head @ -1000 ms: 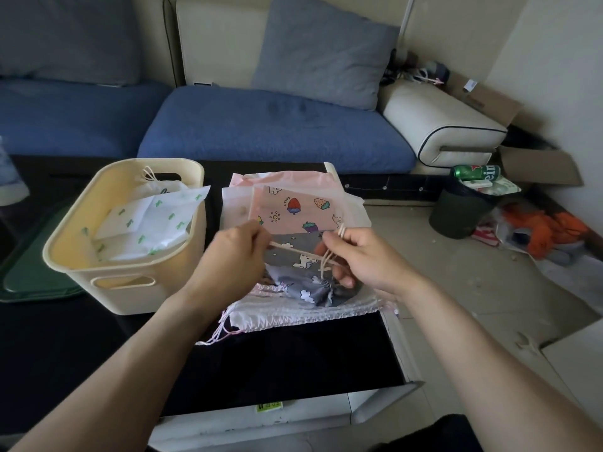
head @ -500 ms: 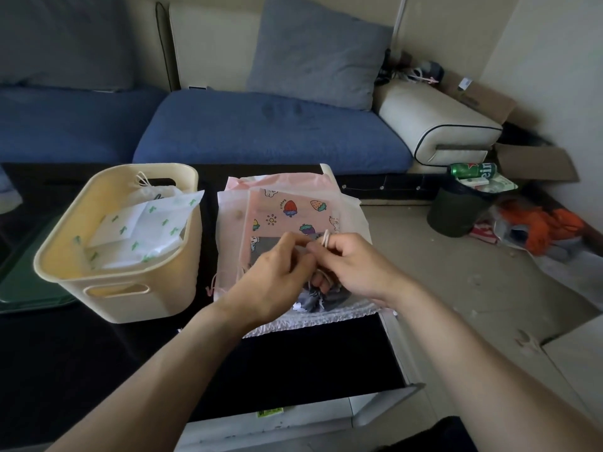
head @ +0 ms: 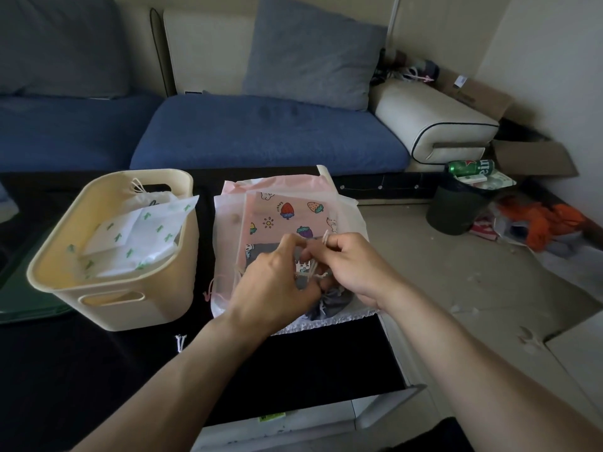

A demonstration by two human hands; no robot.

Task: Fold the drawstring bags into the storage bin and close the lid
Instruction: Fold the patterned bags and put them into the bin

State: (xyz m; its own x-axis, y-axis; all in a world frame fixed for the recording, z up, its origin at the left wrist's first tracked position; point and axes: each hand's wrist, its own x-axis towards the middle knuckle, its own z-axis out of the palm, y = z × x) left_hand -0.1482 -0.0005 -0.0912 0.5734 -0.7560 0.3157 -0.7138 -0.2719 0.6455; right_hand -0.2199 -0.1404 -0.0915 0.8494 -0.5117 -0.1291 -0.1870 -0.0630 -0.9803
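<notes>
A cream storage bin [head: 107, 308] stands on the black table [head: 98, 370] at the left, holding a folded white bag with green cactus prints [head: 140, 236]. To its right lies a pile of drawstring bags: a pink bag with fruit prints [head: 284, 212] on frosted white ones, and a grey bag [head: 329, 305] on top near me. My left hand [head: 270, 288] and my right hand [head: 352, 265] meet over the grey bag, both pinching its pale drawstring [head: 325, 238]. No lid is in view.
A blue sofa [head: 261, 132] with a grey cushion [head: 310, 53] runs behind the table. A green tray [head: 19, 308] pokes out left of the bin. On the floor to the right are a dark waste bin [head: 456, 207] with a green can, orange cloth and cardboard boxes.
My hands, first apart with the drawstring stretched between them, have come together over the grey bag. The view has shifted slightly.
</notes>
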